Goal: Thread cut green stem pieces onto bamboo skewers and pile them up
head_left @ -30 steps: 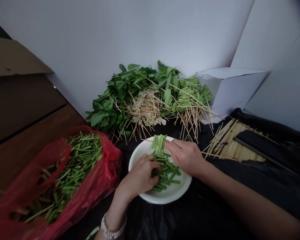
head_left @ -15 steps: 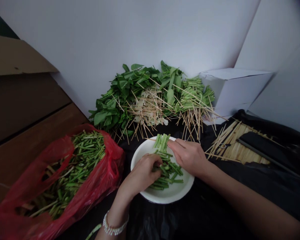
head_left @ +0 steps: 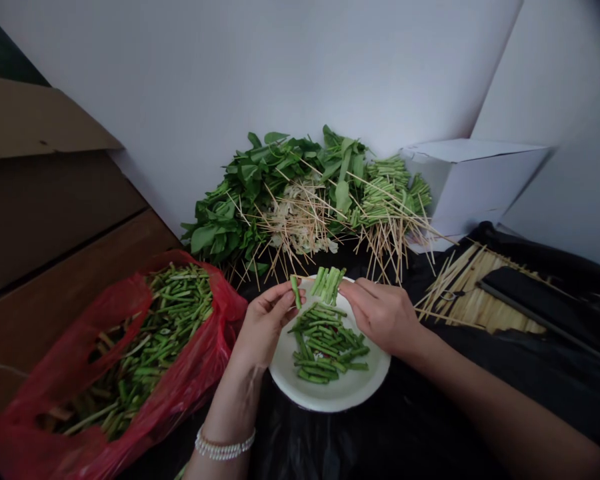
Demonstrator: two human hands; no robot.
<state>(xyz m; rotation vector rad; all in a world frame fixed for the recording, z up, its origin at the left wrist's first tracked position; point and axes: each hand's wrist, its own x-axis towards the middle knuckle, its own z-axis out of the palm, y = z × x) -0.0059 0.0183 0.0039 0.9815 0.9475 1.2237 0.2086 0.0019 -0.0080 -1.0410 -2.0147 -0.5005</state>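
My left hand (head_left: 273,317) pinches a short green bean piece (head_left: 295,292) at the tip of a thin wooden skewer (head_left: 307,278), over the left rim of a white bowl (head_left: 325,398). My right hand (head_left: 380,310) is closed at the bowl's right rim, gripping the skewer, whose held end is hidden by the fingers. Several bean pieces (head_left: 329,283) sit side by side on the skewer between both hands. Below them, loose cut bean pieces (head_left: 325,340) lie in the bowl.
A red plastic bag (head_left: 225,300) of cut green pieces stands left. Behind lie leafy greens (head_left: 220,223), pale skewered food (head_left: 300,213) and skewered green bundles (head_left: 387,183). At right are a white box (head_left: 480,180), loose skewers (head_left: 443,287) and a dark phone-like object (head_left: 523,297).
My left hand has come up from the loose pieces in the bowl with one bean piece and brought it to the skewer's tip. My right hand stays almost in place.
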